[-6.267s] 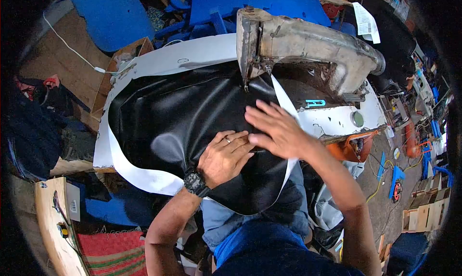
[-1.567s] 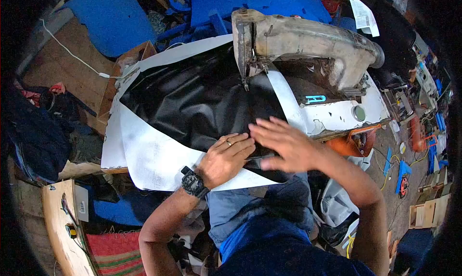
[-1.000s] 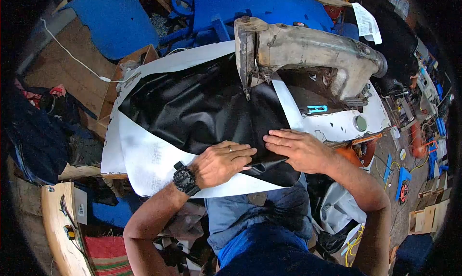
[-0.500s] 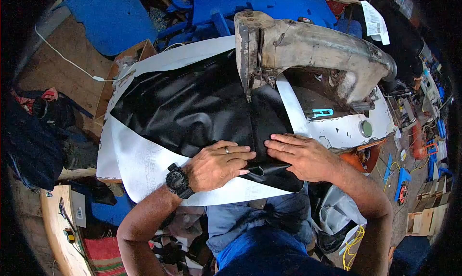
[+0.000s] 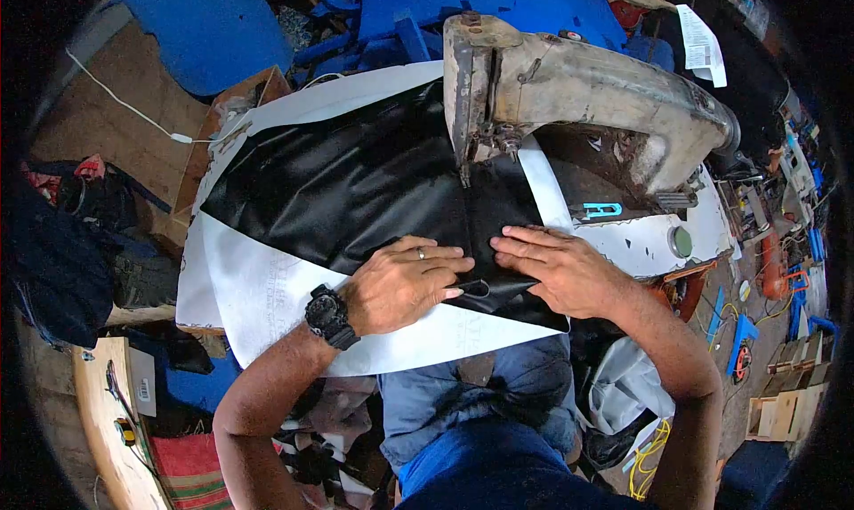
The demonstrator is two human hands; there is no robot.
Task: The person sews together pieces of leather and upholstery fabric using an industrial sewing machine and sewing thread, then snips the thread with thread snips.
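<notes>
A black sheet of smooth, leather-like material point(image 5: 329, 190) lies under the head of a worn, pale sewing machine point(image 5: 596, 83). A seam or fold line runs down the sheet from the needle area towards me. My left hand point(image 5: 405, 274) rests on the sheet left of that line, fingers stretched out, ring and black wristwatch point(image 5: 328, 317) showing. To the right of the line, my right hand point(image 5: 556, 270) lies flat with its fingers extended. Near my left thumb the sheet's edge curls into a small loop. White backing with faint print point(image 5: 267, 287) shows at the near side.
A light blue clip-shaped piece point(image 5: 602, 210) and a round green-topped item point(image 5: 680, 241) are on the white machine table point(image 5: 623, 243). Blue panels point(image 5: 498, 7) stand behind. Dark bags or cloth point(image 5: 62, 261) are at left, tools and wood pieces point(image 5: 783, 403) at right.
The black sheet and both hands have shifted slightly away from me, towards the machine. Wrinkles left of the seam look flatter. The view has also shifted a little.
</notes>
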